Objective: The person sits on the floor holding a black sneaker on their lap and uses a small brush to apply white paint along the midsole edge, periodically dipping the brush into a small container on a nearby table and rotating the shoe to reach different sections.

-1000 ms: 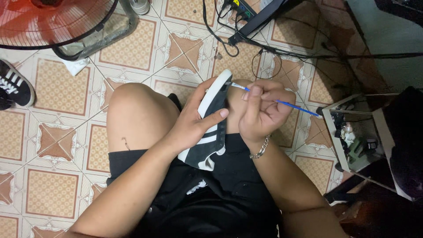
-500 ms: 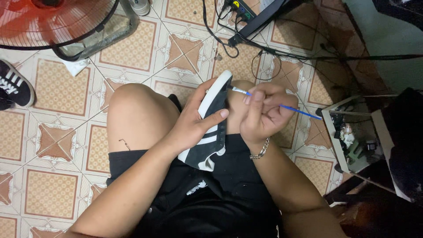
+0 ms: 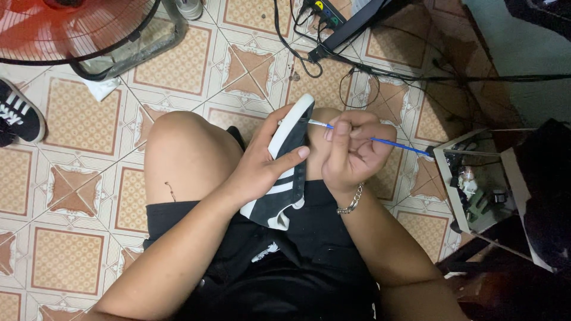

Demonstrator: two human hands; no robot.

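— Left hand (image 3: pixel 262 169) wraps the black shoe (image 3: pixel 284 178), thumb across its white-striped side, fingers closed round the upper; the shoe stands tilted over the lap, white sole turned up and away.

— And the right hand (image 3: pixel 351 151)?

— Pinched shut on a thin blue brush (image 3: pixel 389 143). The brush tip touches the white sole edge (image 3: pixel 291 122) near the top of the shoe. A chain bracelet (image 3: pixel 351 202) sits on that wrist.

— Room around them?

— Tight on the right: a glass case (image 3: pixel 470 178) stands just beside the brush's far end, with dark things behind it. Cables (image 3: pixel 357 71) and a power strip (image 3: pixel 324 12) lie on the tiled floor (image 3: pixel 65 178) just beyond the knees. Left of the bare knee (image 3: pixel 178 142) the floor is open up to the fan (image 3: pixel 77 30).

— Counts?

— Two hands, one brush. One shoe in hand, a second black shoe (image 3: pixel 18 113) at the left edge, well apart. One fan, one case, one power strip.
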